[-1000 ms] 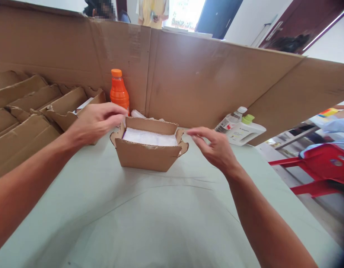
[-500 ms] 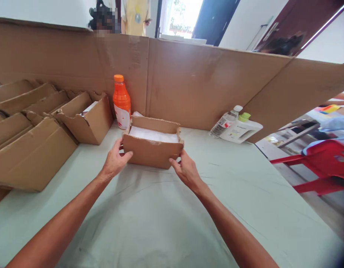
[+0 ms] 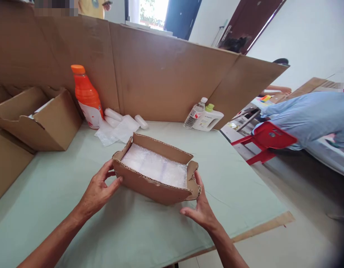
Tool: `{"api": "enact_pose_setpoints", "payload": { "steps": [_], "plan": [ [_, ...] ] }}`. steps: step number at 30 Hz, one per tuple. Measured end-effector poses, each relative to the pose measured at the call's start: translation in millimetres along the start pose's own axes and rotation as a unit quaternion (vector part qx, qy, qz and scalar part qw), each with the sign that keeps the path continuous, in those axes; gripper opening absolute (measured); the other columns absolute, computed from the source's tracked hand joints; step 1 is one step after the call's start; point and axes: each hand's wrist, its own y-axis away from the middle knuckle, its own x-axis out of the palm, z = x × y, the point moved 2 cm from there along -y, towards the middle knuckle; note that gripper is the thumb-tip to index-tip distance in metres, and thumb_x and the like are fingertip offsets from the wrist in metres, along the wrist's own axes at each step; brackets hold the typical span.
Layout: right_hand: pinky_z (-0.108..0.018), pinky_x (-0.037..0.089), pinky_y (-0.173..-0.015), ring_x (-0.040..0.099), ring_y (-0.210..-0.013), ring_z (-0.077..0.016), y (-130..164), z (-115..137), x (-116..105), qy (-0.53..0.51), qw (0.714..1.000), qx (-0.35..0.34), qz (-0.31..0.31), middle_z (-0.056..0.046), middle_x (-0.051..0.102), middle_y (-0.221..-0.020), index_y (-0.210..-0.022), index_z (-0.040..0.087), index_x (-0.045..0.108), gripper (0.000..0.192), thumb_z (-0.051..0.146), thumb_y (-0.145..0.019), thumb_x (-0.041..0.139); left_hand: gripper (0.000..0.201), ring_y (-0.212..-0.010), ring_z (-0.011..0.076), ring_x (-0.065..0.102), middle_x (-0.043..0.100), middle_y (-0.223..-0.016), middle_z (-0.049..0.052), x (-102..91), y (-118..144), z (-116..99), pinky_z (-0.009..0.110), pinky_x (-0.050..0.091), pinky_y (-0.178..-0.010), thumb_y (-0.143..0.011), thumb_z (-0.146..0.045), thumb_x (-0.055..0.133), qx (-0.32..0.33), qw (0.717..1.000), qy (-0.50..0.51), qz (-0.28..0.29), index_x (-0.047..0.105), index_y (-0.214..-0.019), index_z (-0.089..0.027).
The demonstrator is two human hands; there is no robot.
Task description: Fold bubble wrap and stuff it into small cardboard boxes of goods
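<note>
An open-topped cardboard box (image 3: 152, 188) is held between my two hands over the green-covered table (image 3: 127, 234). White, bubble-wrapped contents (image 3: 155, 165) fill its inside; what the wrap covers cannot be made out. My left hand (image 3: 101, 188) grips the box's left end, thumb on the near side and fingers behind the corner. At the right end, my right hand (image 3: 201, 204) has its fingers against the outer wall and its thumb below the near corner. Behind the box lie clear plastic wrap sheets and rolls (image 3: 120, 128).
An orange bottle (image 3: 88, 96) stands at the back left, beside several cardboard boxes (image 3: 63, 128). At the back right are a clear water bottle (image 3: 194, 114) and a white jug (image 3: 208, 121). A cardboard partition (image 3: 161, 74) edges the table. Beyond it are a red chair (image 3: 275, 137) and a person in blue (image 3: 308, 119).
The box has come nearer to me and rightward, and has turned, with both hands still on it. The plastic wrap behind it is uncovered. My view has swung right.
</note>
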Motion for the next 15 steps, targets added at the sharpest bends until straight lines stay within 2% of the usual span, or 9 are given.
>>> {"api": "enact_pose_setpoints", "payload": {
  "steps": [4,7,9,12,15],
  "plan": [
    [-0.057,0.032,-0.122,0.025,-0.154,-0.0383,-24.3,-11.4,17.8,-0.093,0.995,-0.031,0.016,-0.018,0.019,-0.169,-0.165,0.024,-0.003,0.134,0.086,-0.068,0.065,0.059,-0.112,0.0257,0.069,0.064,-0.137,0.009,3.2,1.5,7.2,0.038,0.059,-0.093,-0.086,-0.05,0.067,-0.019,0.999,0.028,-0.018,0.054,-0.139,-0.025],
    [-0.055,0.031,-0.123,0.027,-0.154,-0.036,-29.2,-11.3,27.9,-0.123,0.991,-0.038,-0.028,-0.016,0.025,-0.167,-0.165,0.023,0.001,0.13,0.075,-0.071,0.075,0.064,-0.113,0.0278,0.068,0.063,-0.138,0.011,11.4,-8.0,9.4,0.041,0.059,-0.092,-0.086,-0.053,0.067,-0.024,0.999,0.033,-0.024,0.053,-0.141,-0.025],
    [-0.053,0.033,-0.123,0.033,-0.151,-0.0355,-26.7,-17.2,26.5,-0.123,0.99,-0.02,-0.07,-0.017,0.032,-0.164,-0.164,0.022,0.006,0.127,0.066,-0.071,0.08,0.066,-0.118,0.0291,0.066,0.062,-0.14,0.012,25.2,-20.3,7.2,0.044,0.057,-0.098,-0.086,-0.052,0.066,-0.006,0.999,0.028,-0.015,0.05,-0.143,-0.024],
    [-0.056,0.034,-0.121,0.037,-0.149,-0.036,-20.8,-41.8,5.3,-0.093,0.984,0.011,-0.152,-0.019,0.033,-0.162,-0.163,0.022,0.012,0.122,0.058,-0.071,0.083,0.075,-0.13,0.0308,0.059,0.053,-0.15,0.014,54.3,-36.2,1.1,0.05,0.049,-0.108,-0.085,-0.048,0.066,0.035,0.999,0.011,-0.008,0.04,-0.151,-0.024],
    [-0.059,0.037,-0.117,0.041,-0.146,-0.0364,-20.9,-82.6,-39.5,-0.031,0.964,0.043,-0.26,-0.018,0.038,-0.159,-0.16,0.024,0.02,0.117,0.056,-0.068,0.085,0.076,-0.135,0.0317,0.055,0.048,-0.155,0.015,77.9,-36.5,-0.4,0.05,0.051,-0.103,-0.086,-0.045,0.063,0.022,0.999,-0.019,0.022,0.035,-0.154,-0.026]
  ]
}}
